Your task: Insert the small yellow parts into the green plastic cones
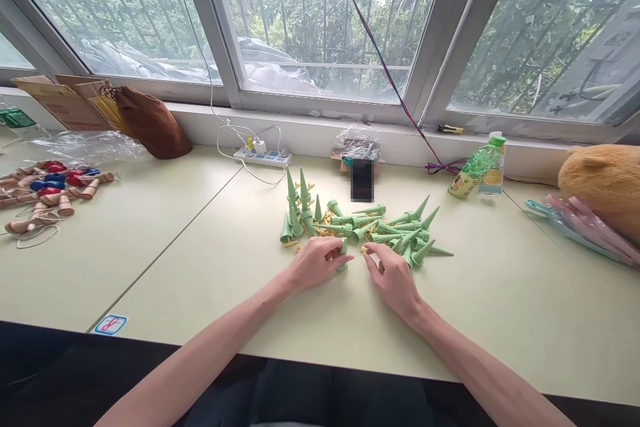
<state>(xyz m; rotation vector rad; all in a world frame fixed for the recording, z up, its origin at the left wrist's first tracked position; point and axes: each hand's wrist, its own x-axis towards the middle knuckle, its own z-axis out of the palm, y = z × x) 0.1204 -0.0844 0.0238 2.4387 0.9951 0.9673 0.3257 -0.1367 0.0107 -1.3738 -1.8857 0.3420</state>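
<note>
My left hand (319, 263) is closed around a green plastic spike (343, 252), which stands on the pale table with its wider part down. Just to the right, my right hand (393, 275) pinches a small yellow piece (365, 249) between thumb and forefinger, apart from the spike. Beyond both hands lies a loose pile of green cone-shaped spikes (383, 221). Small yellow pieces (326, 220) are scattered among them. Left of the pile, several green spikes (303, 195) stand upright, some with yellow pieces sticking out sideways.
Behind the pile a dark phone-like object (362, 180) leans on a small box. A power strip (263, 157) lies near the window, and a green-capped bottle (477, 167) leans at right. Wooden kendama toys (65, 203) lie far left; a plush toy (603, 183) sits far right.
</note>
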